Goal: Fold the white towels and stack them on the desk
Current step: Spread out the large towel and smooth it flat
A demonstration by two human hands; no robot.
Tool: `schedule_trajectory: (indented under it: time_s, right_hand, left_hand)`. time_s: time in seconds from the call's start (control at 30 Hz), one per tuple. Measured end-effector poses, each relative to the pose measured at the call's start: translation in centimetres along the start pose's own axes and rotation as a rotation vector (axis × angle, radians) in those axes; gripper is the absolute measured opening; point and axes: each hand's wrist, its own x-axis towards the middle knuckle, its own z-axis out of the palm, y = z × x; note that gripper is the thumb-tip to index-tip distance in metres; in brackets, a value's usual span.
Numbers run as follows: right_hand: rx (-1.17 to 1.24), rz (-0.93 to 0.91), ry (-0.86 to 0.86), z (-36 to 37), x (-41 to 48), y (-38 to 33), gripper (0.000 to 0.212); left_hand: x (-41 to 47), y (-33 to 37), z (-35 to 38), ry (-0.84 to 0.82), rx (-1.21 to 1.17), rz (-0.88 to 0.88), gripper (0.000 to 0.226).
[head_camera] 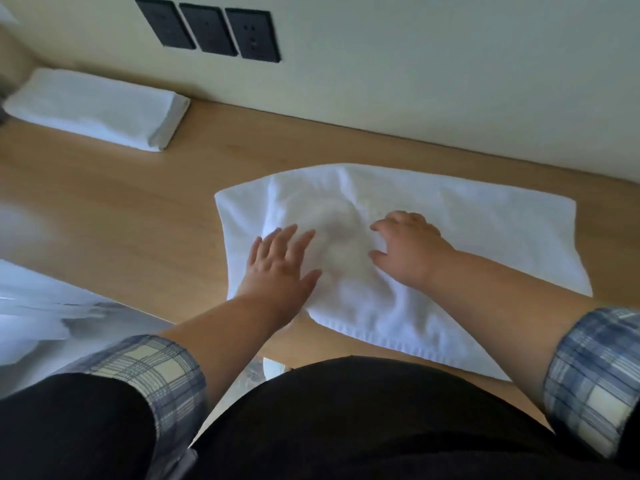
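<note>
Rolled blue-plaid sleeves (162,368) nearest, forearms out over the light wooden desk (138,209). Left hand (280,268) flat, fingers spread, on the unfolded white terry towel (467,230) mid-desk. Right hand (405,251) arched beside it, fingertips pressing the cloth, thumb apart. Folded white towel (93,109) far left against the wall, below three black wall sockets (207,29).

We see a white rectangular spread-out towel (467,230) of soft, matt cloth, lightly creased, with a stitched hem at its near edge. The white folded towel (93,105) looks like the same cloth. The light-brown wooden desk top (138,202) is smooth with a faint sheen. The three black wall plates (207,29) look like matt plastic. Our blue-and-cream checked sleeves (588,375) are woven cloth.
</note>
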Motion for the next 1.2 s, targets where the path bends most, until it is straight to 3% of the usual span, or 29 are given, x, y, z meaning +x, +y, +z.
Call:
schedule_trajectory:
  time_s: [0.1,0.23,0.3,0.43,0.5,0.57,0.67,0.73,0.8,0.87,1.0,1.1,1.2]
  right_hand:
    - [0.022,-0.107,0.018,0.0,3.2,-7.3,0.057]
    - [0.031,-0.184,0.001,0.3,8.2,-16.4,0.054]
    - [0.031,-0.205,0.0,0.6,11.0,-19.8,0.05]
    - [-0.031,-0.19,-0.048,1.1,17.4,-23.9,0.054]
    - [-0.114,-0.158,-0.141,1.5,20.0,-24.9,0.067]
    - [-0.225,-0.123,-0.228,1.8,21.9,-25.6,0.068]
    - [-0.307,-0.109,-0.25,1.3,23.5,-26.3,0.035]
    - [-0.16,-0.044,-0.199,-0.4,24.3,-26.5,0.019]
    - [-0.017,0.053,-0.08,-2.5,25.2,-26.4,0.015]
    - [0.125,0.154,0.025,-4.1,25.9,-26.0,0.016]
    - [0.379,0.266,0.152,-4.2,27.2,-25.7,0.03]
    - [0.555,0.231,0.276,-2.4,27.6,-26.5,0.049]
    - [0.48,0.165,0.243,0.8,25.3,-27.5,0.061]
  left_hand:
    - [-0.4,-5.9,-0.6,0.127,-0.274,-0.328,0.076]
    - [0.9,-12.3,-0.7,-0.076,-0.672,-0.74,0.083]
    - [1.6,-14.3,-0.5,-0.193,-0.839,-0.826,0.079]
    - [2.9,-16.1,1.4,-0.422,-0.988,-0.672,0.051]
    - [3.2,-16.8,2.3,-0.398,-1.148,-0.614,0.031]
    - [3.6,-17.4,2.7,-0.398,-1.157,-0.608,0.011]
    - [4.2,-17.6,2.5,-0.473,-1.143,-0.599,0.025]
    - [4.2,-17.6,2.2,-0.465,-1.24,-0.609,0.039]
    - [3.6,-18.2,1.9,-0.483,-1.266,-0.6,0.058]
    - [3.3,-19.9,1.3,-0.52,-1.177,-0.577,0.062]
    - [5.0,-25.7,-0.7,-0.46,-1.207,-0.571,0.045]
    - [6.7,-28.3,-1.6,-0.397,-1.129,-0.527,0.038]
    - [7.4,-29.2,-1.3,-0.401,-0.948,-0.492,0.044]
